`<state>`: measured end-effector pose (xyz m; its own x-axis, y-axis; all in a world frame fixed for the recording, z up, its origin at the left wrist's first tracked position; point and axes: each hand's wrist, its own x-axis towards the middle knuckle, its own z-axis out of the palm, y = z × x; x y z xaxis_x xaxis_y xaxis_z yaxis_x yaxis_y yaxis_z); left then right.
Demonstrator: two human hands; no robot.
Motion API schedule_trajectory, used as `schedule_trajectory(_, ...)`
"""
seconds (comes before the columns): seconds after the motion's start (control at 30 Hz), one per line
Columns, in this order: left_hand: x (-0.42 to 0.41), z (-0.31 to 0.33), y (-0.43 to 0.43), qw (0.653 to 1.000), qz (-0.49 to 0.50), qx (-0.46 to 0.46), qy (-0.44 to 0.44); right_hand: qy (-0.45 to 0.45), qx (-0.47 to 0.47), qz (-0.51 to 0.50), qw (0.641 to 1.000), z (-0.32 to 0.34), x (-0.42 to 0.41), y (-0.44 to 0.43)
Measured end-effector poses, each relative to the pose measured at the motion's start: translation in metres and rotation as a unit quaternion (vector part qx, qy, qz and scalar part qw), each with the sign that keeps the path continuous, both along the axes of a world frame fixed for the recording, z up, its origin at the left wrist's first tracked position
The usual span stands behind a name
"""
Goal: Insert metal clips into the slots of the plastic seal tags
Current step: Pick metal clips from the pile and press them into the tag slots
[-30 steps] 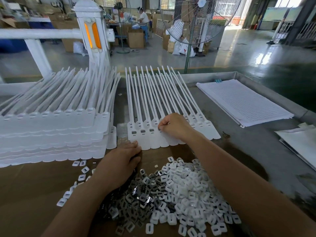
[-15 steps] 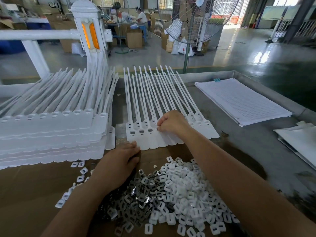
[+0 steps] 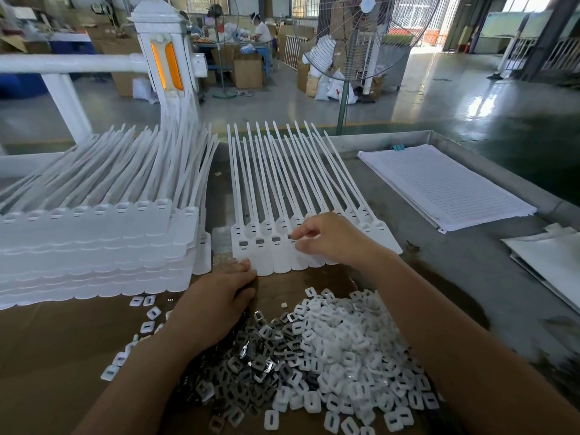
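A row of white plastic seal tags (image 3: pixel 266 262) lies flat on the table, straps pointing away from me. Three tags at the left end show grey metal clips in their slots (image 3: pixel 259 242). My right hand (image 3: pixel 332 240) hovers over the row and pinches a small metal clip (image 3: pixel 290 236) between thumb and index finger at the fourth tag's slot. My left hand (image 3: pixel 213 302) rests palm down on the near-left part of a heap of metal clips (image 3: pixel 251 356); its fingertips reach the lower edge of the tags. White plastic inserts (image 3: pixel 345 346) make up the right side of the heap.
A tall stack of white seal tags (image 3: pixel 94 246) fills the left of the table. A pad of gridded paper (image 3: pixel 445 186) lies at the right, more sheets (image 3: pixel 552 262) at the far right edge. Brown cardboard (image 3: pixel 62 356) lies under the heap. A standing fan (image 3: pixel 354 42) is behind the table.
My right hand has uncurled from a fist pressing on the tags to a fingertip pinch at the fourth slot. The left hand has stayed on the heap.
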<state>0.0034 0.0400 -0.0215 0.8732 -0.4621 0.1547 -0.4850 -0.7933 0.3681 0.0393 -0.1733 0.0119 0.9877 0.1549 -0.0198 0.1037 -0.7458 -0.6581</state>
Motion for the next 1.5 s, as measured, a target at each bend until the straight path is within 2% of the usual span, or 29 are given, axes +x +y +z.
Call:
schedule_trajectory(0.1, 0.002, -0.001, 0.000, 1.000, 0.005, 0.009, 0.003, -0.028, -0.002, 0.059, 0.998, 0.002, -0.020, 0.004)
schedule_trajectory(0.27, 0.002, -0.002, -0.002, 1.000, 0.018, 0.008, 0.004, 0.029, -0.016, 0.177, 0.984, 0.018, -0.047, 0.019)
schedule_trajectory(0.4, 0.002, -0.002, -0.002, 1.000, 0.019, 0.006, 0.002, 0.036, -0.086, 0.245, 0.965, 0.022, -0.060, 0.034)
schedule_trajectory(0.57, 0.001, -0.002, -0.001, 1.000, 0.017, 0.005, 0.001, 0.042, -0.142, 0.264, 0.953, 0.019, -0.063, 0.042)
schedule_trajectory(0.73, 0.000, 0.000, -0.001, 1.000, 0.014, 0.006, 0.000, 0.044, -0.138, 0.268, 0.952, 0.017, -0.061, 0.042)
schedule_trajectory(0.97, 0.001, 0.001, -0.001, 1.000, 0.013, 0.017, 0.006, 0.015, -0.020, 0.190, 0.981, 0.019, -0.054, 0.031)
schedule_trajectory(1.27, 0.001, -0.001, -0.002, 1.000, 0.016, 0.006, 0.008, -0.015, 0.064, 0.035, 0.997, 0.014, -0.032, -0.004)
schedule_trajectory(1.5, 0.001, 0.000, -0.002, 1.000, 0.015, -0.006, 0.010, -0.026, 0.019, -0.063, 0.998, 0.011, 0.000, -0.014)
